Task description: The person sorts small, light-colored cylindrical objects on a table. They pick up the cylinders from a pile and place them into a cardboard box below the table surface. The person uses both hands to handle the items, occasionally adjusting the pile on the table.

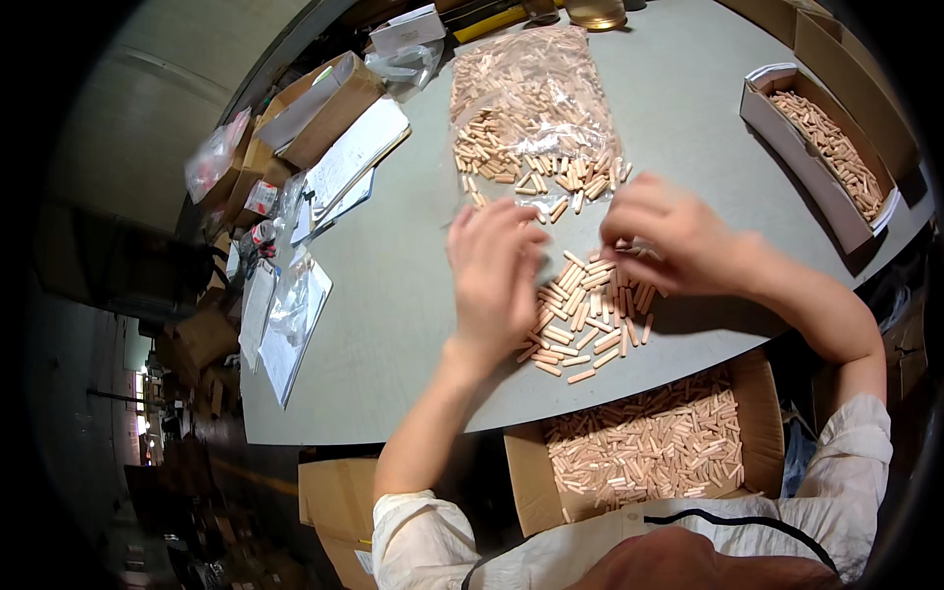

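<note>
A loose pile of short, pale wooden dowel pins [590, 305] lies on the grey table. My left hand [494, 261] hovers at the pile's left side, its fingers stretched forward, somewhat blurred, with nothing seen in them. On the far right side of the pile, my right hand [669, 236] has its fingers curled inward and pressed together over the pins; whatever they hold is hidden. Just beyond both hands, a clear plastic bag [536, 88] full of the same pins lies with its mouth toward me, and some pins spill out of it.
Below the table's near edge, an open cardboard box [762, 423] holds many pins. A long narrow carton [806, 162] of pins stands at the right. Papers on a clipboard [349, 157], another cardboard box [334, 113] and plastic bags line the left edge of the table [393, 324].
</note>
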The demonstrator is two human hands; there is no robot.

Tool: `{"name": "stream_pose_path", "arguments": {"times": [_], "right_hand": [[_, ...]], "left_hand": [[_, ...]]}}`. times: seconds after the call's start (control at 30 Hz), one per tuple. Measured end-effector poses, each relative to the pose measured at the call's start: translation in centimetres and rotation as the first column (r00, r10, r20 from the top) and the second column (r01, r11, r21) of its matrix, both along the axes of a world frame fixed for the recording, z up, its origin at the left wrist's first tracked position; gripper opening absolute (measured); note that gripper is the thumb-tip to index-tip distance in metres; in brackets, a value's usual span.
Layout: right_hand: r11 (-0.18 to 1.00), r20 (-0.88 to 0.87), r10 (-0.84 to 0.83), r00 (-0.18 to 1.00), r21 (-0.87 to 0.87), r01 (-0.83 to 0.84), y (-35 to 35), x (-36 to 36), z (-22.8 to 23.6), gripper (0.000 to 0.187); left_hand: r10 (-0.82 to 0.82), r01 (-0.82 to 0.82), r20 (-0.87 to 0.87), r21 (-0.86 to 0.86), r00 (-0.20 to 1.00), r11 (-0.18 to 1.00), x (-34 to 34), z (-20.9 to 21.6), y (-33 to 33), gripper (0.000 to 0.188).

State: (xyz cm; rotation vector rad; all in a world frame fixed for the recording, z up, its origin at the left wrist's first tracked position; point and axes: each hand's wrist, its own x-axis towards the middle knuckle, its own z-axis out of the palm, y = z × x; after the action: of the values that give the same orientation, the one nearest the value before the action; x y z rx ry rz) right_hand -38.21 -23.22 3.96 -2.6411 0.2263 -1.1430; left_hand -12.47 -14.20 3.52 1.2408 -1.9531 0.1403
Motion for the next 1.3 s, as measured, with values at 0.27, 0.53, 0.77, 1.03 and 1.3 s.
{"name": "stream_pose_path", "arguments": {"times": [0.27,0.53,0.77,1.03,1.3], "right_hand": [[0.769,0.364,-0.593,0.718,-0.007,0.639,-8.6,-9.3,3.1,0.019],[0.44,-0.056,-0.893,0.447,0.1,0.892,-15.1,-19.2,1.4,0.024],[0.876,-0.045,-0.282,0.958,0.395,0.276,-8.6,-8.2,1.2,0.021],[0.872,-0.28,0.099,0.955,0.486,0.052,-2.8,-2.7,0.1,0.033],[0.704,-0.294,0.325,0.899,0.71,-0.022,-1.6,-2.3,0.9,0.035]], "left_hand": [[0.196,-0.023,-0.356,0.434,0.914,0.901,3.7,-2.1,-0.8,0.034],[0.004,0.145,-0.329,0.426,0.944,0.893,2.3,-2.5,-1.0,0.033],[-0.097,0.28,-0.369,0.483,0.924,0.83,1.5,-1.7,0.7,0.036],[-0.291,0.416,-0.32,0.455,0.902,0.788,0.4,-1.4,1.3,0.039],[-0.162,0.359,-0.435,0.421,0.886,0.833,0.5,-2.0,1.3,0.033]]}}
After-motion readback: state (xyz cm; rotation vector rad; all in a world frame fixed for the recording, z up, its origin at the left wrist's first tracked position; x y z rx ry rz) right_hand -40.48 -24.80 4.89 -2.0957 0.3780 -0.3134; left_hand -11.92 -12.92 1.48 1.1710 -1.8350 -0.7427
